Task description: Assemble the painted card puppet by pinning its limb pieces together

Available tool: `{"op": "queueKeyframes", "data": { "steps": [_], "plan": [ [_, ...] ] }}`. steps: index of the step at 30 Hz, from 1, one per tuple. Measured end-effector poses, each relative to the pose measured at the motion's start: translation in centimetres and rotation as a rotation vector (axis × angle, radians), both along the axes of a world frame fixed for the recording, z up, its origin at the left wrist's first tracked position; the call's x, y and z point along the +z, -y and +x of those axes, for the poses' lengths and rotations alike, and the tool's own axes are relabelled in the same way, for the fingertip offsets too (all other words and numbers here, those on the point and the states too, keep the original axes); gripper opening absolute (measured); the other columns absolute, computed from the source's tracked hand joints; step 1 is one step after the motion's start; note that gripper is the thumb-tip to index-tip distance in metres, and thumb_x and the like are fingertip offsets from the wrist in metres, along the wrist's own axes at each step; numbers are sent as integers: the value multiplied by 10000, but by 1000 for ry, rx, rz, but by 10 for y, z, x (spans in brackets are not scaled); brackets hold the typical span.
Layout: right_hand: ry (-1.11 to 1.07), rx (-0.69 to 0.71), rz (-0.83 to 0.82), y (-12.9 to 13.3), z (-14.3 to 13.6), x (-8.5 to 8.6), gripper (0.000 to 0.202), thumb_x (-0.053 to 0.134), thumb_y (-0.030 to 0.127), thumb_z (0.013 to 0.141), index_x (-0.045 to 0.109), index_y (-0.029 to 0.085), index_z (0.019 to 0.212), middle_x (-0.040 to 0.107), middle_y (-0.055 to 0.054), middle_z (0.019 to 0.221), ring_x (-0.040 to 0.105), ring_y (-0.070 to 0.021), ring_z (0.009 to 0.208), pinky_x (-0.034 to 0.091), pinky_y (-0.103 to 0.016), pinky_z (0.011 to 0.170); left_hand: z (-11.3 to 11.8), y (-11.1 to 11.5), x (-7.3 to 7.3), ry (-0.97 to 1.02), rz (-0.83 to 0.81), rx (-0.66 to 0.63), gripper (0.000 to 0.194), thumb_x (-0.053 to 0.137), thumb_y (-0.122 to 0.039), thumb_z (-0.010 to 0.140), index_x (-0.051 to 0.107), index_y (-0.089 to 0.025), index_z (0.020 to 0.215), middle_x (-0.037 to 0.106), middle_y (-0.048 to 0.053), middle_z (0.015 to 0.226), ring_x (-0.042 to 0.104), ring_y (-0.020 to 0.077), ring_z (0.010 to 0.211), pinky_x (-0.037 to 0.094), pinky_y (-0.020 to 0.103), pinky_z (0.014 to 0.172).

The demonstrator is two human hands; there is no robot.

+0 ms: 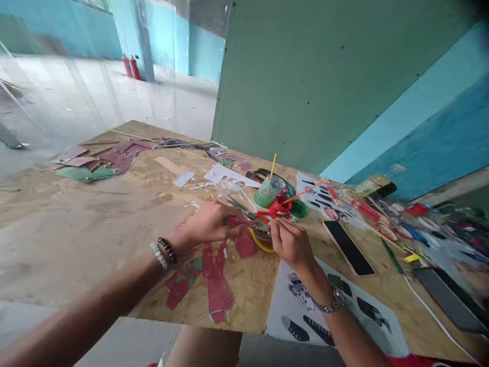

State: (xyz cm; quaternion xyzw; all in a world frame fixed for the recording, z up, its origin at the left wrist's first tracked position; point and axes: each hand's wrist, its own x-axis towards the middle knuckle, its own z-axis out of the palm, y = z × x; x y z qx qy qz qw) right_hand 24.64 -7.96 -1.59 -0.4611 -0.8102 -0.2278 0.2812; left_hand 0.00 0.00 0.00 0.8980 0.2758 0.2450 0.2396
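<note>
My left hand (214, 223), with beaded bracelets at the wrist, pinches a small dark pink piece (236, 221) over the middle of the wooden table (248, 290). Close on its right, my right hand (290, 239) has its fingers closed at a small dark chain-like item (261, 231); the fingertips hide part of it. Red-handled scissors (263, 216) lie just beyond the hands. Under them are a yellow ring (263, 247) and a pink piece (245, 245). Nearer me lie cut pink pieces (219, 293) and a pink piece with green patches (184, 281).
Paint cups, a green one (267, 192) and a red one (279, 206), stand behind the hands with brushes in them. A printed sheet (284, 306) lies under my right forearm, a phone (348, 247) beyond it. Clutter covers the right side; pink and green pieces lie far left.
</note>
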Motion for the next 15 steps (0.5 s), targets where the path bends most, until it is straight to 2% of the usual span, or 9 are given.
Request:
{"op": "queueKeyframes", "data": {
  "steps": [5,15],
  "plan": [
    [-9,-4,-14,1,1,-1,349,404,166,1070,586,188,773,655,-52,685,616,-185,656,433,-298,674,3,-2,-4,19,22,-11,276,643,-454,915,755,-202,893,729,21,722,617,135,635,368,243,607],
    [-12,-13,-54,2,2,-4,358,391,161,1071,583,196,771,662,-52,681,614,-183,651,395,-310,645,4,-1,-4,27,55,-5,307,635,-479,921,746,-201,850,645,-9,616,507,108,540,317,250,561]
  ]
}}
